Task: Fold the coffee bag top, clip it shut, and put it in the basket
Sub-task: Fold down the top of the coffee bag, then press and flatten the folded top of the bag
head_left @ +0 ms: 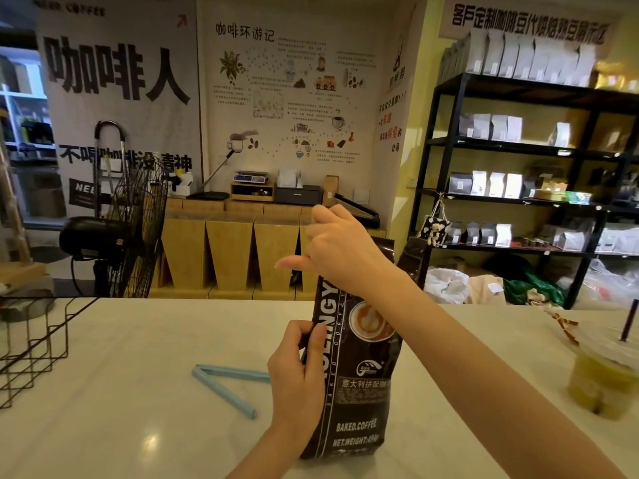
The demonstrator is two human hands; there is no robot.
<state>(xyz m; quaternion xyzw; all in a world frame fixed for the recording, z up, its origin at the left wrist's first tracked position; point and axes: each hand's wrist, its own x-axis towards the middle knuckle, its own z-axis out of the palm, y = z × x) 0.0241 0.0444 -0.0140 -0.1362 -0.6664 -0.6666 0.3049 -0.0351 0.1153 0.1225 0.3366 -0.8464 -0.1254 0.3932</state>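
Note:
A tall dark brown coffee bag (359, 385) stands upright on the white counter (121, 392), a cup picture and white lettering on its front. My left hand (299, 375) grips the bag's left edge at mid height. My right hand (340, 252) reaches across from the right and pinches the bag's top, hiding most of it; a strip of the top edge shows to the right of the hand. A light blue sealing clip (224, 387) lies hinged wide into a V on the counter, just left of my left hand. The black wire basket (34, 344) sits at the counter's left edge.
An iced drink in a clear plastic cup (603, 378) with a dark straw stands at the right edge of the counter. Beyond the counter are a black floor fan (131, 229), wooden bins and a black shelf (518, 167) of coffee bags.

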